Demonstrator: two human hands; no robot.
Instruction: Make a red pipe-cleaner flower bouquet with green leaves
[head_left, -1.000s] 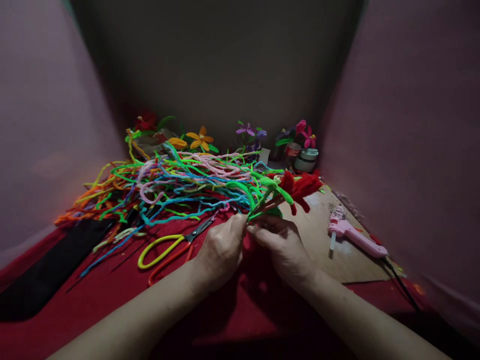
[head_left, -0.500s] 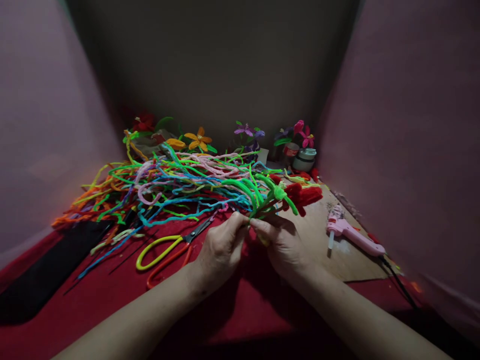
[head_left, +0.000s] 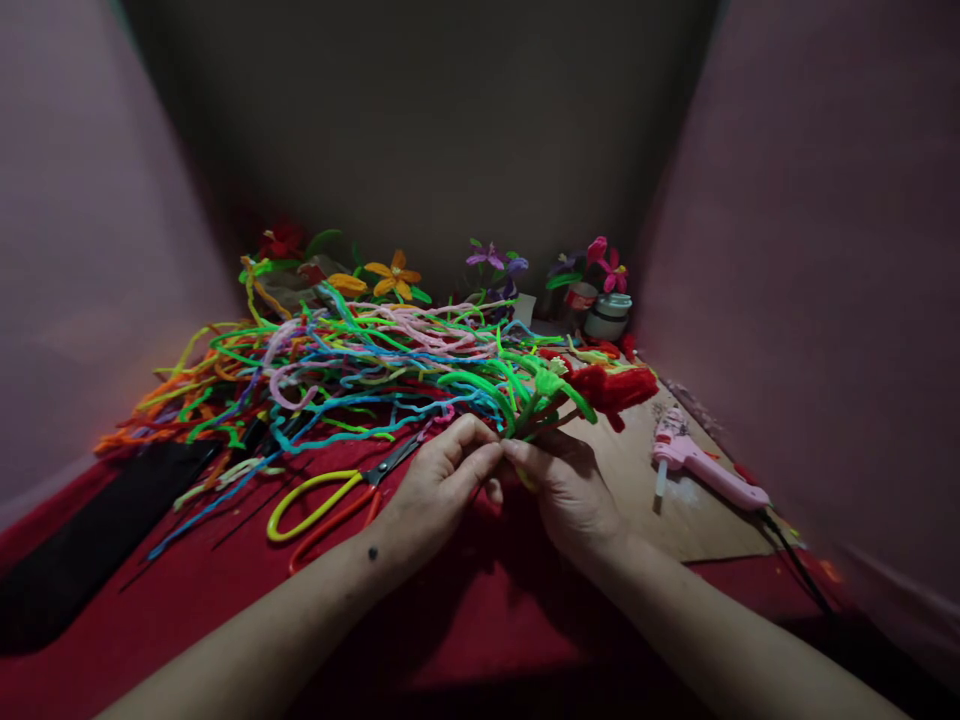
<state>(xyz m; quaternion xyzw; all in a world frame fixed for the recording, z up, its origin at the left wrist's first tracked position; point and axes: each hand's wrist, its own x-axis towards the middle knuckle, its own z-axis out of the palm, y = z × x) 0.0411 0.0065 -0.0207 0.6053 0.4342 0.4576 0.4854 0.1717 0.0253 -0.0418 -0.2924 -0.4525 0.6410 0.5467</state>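
Observation:
My left hand (head_left: 439, 485) and my right hand (head_left: 566, 490) meet at the middle of the red cloth, fingers pinched together on a bunch of green pipe-cleaner stems (head_left: 525, 400). The stems rise to the right and carry a red pipe-cleaner flower (head_left: 619, 385). Both hands are closed on the stems' lower ends. Just beyond them lies a large tangle of coloured pipe cleaners (head_left: 337, 365).
Yellow-handled scissors (head_left: 330, 495) lie left of my left hand. A pink glue gun (head_left: 705, 470) rests on a wooden board (head_left: 660, 500) at the right. Finished pipe-cleaner flowers (head_left: 394, 275) and small jars (head_left: 607, 315) stand at the back. A black strip (head_left: 90, 545) lies at the left.
The red flower has tipped lower and further right. My left-hand fingers have slid along the stems and uncurled a little; both hands stay together at the same spot.

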